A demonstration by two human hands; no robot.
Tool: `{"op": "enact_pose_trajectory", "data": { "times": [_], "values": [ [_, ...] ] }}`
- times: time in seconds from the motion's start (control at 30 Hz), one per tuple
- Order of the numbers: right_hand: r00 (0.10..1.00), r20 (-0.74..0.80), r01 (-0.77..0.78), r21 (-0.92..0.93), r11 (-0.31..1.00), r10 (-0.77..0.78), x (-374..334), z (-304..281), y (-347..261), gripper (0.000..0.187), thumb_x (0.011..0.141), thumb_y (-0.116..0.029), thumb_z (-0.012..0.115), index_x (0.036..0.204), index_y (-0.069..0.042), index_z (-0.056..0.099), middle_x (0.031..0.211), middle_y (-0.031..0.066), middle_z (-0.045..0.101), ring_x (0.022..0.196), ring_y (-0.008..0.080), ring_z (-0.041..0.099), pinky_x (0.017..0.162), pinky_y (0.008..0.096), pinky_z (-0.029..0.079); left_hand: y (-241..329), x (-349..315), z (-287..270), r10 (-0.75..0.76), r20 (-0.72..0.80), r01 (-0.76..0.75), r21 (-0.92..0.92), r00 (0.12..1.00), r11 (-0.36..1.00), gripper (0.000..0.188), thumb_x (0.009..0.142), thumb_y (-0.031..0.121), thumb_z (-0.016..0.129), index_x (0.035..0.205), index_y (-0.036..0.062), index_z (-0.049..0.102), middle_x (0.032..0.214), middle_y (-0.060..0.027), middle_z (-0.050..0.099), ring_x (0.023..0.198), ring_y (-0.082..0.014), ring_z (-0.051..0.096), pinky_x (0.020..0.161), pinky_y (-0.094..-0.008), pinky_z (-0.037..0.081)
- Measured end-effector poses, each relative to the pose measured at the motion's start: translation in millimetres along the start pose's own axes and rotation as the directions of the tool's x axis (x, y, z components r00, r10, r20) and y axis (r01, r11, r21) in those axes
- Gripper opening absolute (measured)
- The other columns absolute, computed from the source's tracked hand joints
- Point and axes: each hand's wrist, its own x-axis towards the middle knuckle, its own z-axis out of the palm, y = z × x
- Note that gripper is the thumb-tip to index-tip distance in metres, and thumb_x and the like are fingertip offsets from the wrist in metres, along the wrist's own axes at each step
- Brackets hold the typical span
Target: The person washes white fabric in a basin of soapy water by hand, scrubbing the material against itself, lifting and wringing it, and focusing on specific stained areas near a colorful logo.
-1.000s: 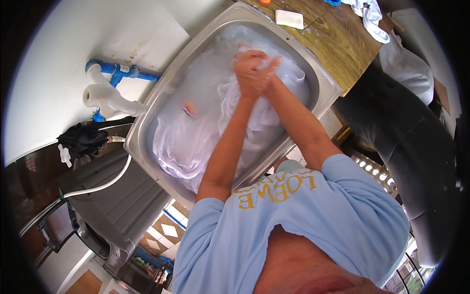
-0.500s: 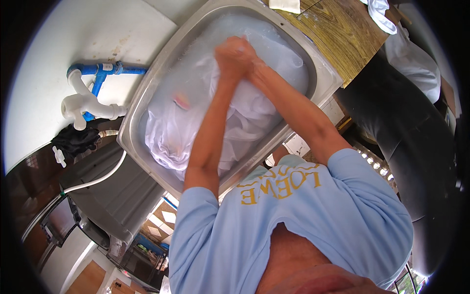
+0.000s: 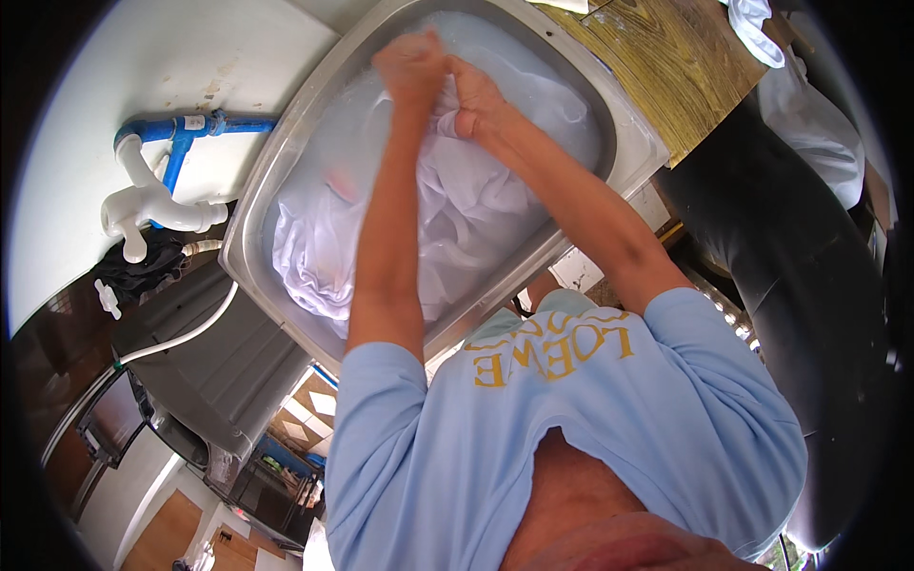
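Observation:
A metal sink [image 3: 636, 143] holds cloudy, sudsy water with white cloth [image 3: 466, 181] bunched in it. My left hand [image 3: 411, 68] is a closed fist at the far side of the basin, a little blurred. Beside it my right hand [image 3: 476, 103] is wrapped round a gathered part of the same cloth. The cloth stretches up between both hands, though the left fist hides most of what it grips. A small pinkish piece [image 3: 341, 185] shows dimly in the water left of my left forearm. More white folds lie at the near left of the basin.
Left of the sink a white tap [image 3: 157, 207] sits on blue pipes [image 3: 190, 133], with a dark cloth [image 3: 143, 266] and a white hose [image 3: 190, 344] below. A wood-patterned board [image 3: 666, 67] adjoins the sink's far right. A large black surface [image 3: 762, 219] stands at the right.
My hands, pressed together before, have drawn slightly apart, and both sit farther up the basin, the left more to the left. Cloth now shows between them. The whole view has shifted slightly.

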Motion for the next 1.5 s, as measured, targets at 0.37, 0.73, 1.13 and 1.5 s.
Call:
{"op": "enact_pose_trajectory", "data": {
  "times": [0.37,0.73,1.13,1.5],
  "values": [
    [0.984,0.176,0.006,0.012,1.0,-0.008,-8.4,11.2,-32.4,0.031,0.091,-0.037,0.056,0.094,-0.006,0.062,0.092,0.0041,0.065,0.085,0.0184,0.061,0.078,0.0337,0.05,-37.4,12.7,-30.0,-0.034,-0.085,0.057,0.276,0.996,0.959,0.033,0.082,0.026,0.064,0.057,0.0047,0.056,0.046,-0.0078,0.05,0.041,-0.021,0.046,0.044,-0.0361,0.037],
    [0.932,0.343,0.311,-0.595,0.741,-0.116,-98.1,53.9,-104.9,0.048,0.081,-0.026,0.067,0.121,-0.001,0.055,0.113,0.0078,0.06,0.105,0.0186,0.055,0.092,0.0316,0.044,45.7,23.4,-123.1,-0.251,0.633,0.548,-0.328,0.732,0.77,0.025,0.089,0.026,0.06,0.098,0.0037,0.066,0.091,-0.0009,0.066,0.086,-0.0097,0.057,0.083,-0.0261,0.042],
    [0.932,0.353,0.34,-0.77,0.541,-0.083,-91.9,59.1,-131.3,0.064,0.081,-0.019,0.067,0.136,0.001,0.04,0.118,0.0073,0.058,0.11,0.0155,0.054,0.096,0.0292,0.042,55.3,60.9,-152.9,-0.136,0.586,0.515,-0.549,0.799,0.658,0.02,0.088,0.025,0.062,0.088,0.0054,0.066,0.083,0.0035,0.063,0.076,-0.0044,0.056,0.072,-0.0193,0.044],
    [0.862,0.503,0.352,-0.677,0.646,0.058,-87.8,59.2,-161.5,0.047,0.084,-0.015,0.062,0.127,-0.002,0.048,0.11,0.0034,0.062,0.101,0.0119,0.058,0.093,0.0286,0.044,83.6,69.5,-156.4,-0.189,0.576,0.499,-0.445,0.795,0.744,0.022,0.087,0.03,0.063,0.088,0.0083,0.066,0.08,0.006,0.059,0.073,-0.003,0.053,0.068,-0.019,0.043]
  ]
}}
